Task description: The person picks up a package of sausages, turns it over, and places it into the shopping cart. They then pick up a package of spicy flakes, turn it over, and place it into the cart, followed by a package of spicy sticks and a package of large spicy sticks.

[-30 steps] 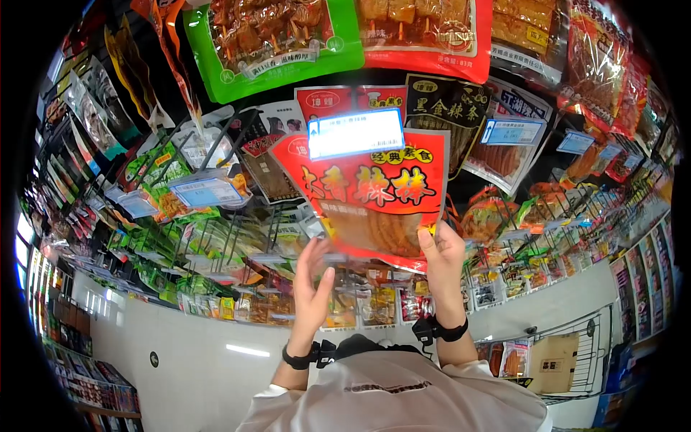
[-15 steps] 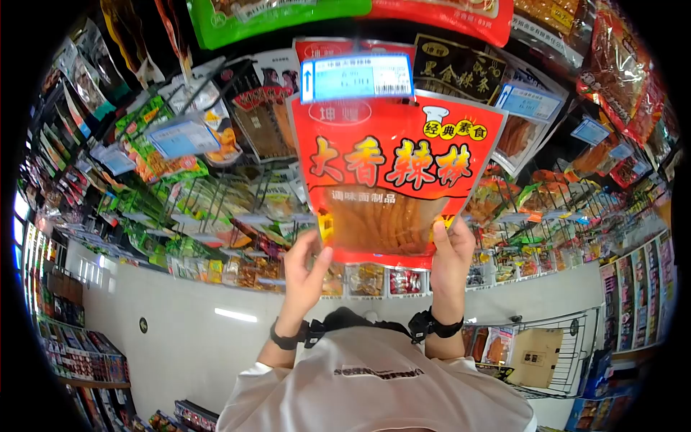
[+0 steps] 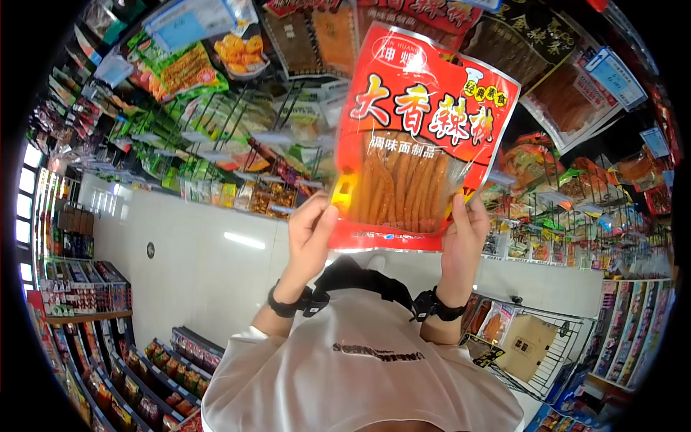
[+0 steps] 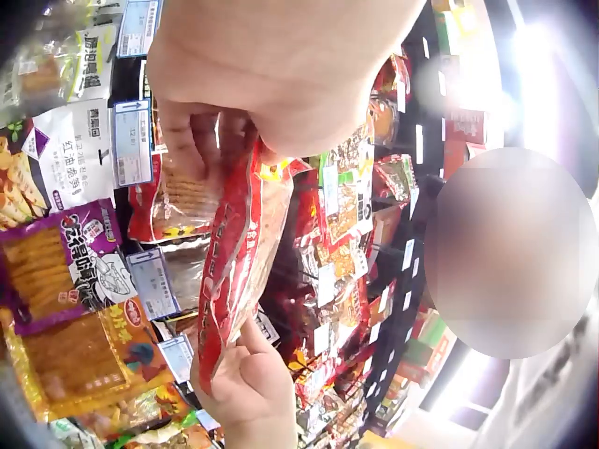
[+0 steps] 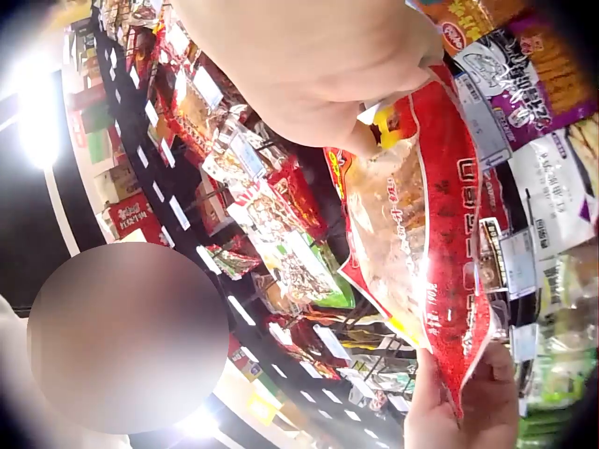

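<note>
A red snack bag [image 3: 410, 173] with a clear window showing brown strips is held up in front of the chest, tilted slightly to the right. My left hand [image 3: 311, 234] pinches its lower left edge, thumb on the front. On the lower right edge, my right hand [image 3: 463, 234] grips with the thumb in front and fingers behind. The left wrist view has the bag [image 4: 245, 243] nearly edge-on between both hands. From the right wrist, the bag's back [image 5: 393, 224] and red bottom strip show.
Hanging snack racks curve across the front, with a black packet [image 3: 518, 43] and price tags [image 3: 615, 78] near the bag. A wire cart [image 3: 572, 360] holding a cardboard box [image 3: 529, 347] stands at the right. Low shelves [image 3: 155, 367] stand at the lower left.
The left hand, free of the bag one second ago, has taken its left edge. Both hands have brought the bag away from its price tag on the rack, and the view has tilted down.
</note>
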A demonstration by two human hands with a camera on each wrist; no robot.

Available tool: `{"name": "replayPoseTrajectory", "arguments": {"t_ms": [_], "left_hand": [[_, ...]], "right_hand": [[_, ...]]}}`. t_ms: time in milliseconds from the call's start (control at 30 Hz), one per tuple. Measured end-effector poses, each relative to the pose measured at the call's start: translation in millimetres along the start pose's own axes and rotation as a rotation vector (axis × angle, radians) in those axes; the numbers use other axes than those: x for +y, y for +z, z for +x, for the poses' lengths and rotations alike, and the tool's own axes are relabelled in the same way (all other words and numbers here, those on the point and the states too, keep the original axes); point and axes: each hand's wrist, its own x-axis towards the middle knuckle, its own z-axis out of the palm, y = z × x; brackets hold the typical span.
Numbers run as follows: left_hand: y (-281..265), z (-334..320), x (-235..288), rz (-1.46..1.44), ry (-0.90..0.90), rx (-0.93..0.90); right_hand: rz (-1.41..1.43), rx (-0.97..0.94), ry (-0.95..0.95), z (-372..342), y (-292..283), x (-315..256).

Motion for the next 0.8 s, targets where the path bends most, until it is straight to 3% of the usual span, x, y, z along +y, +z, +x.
{"name": "replayPoseTrajectory", "arguments": {"t_ms": [400,800], "left_hand": [[-63,-69,25,-0.347,-0.212,0.033],[-129,-190,37,-0.496,-0.419,0.055]], "right_hand": [[0.061,-0.050,0.106,-67,37,22],[-0.051,0.050,0.181,-214,66,21]]}}
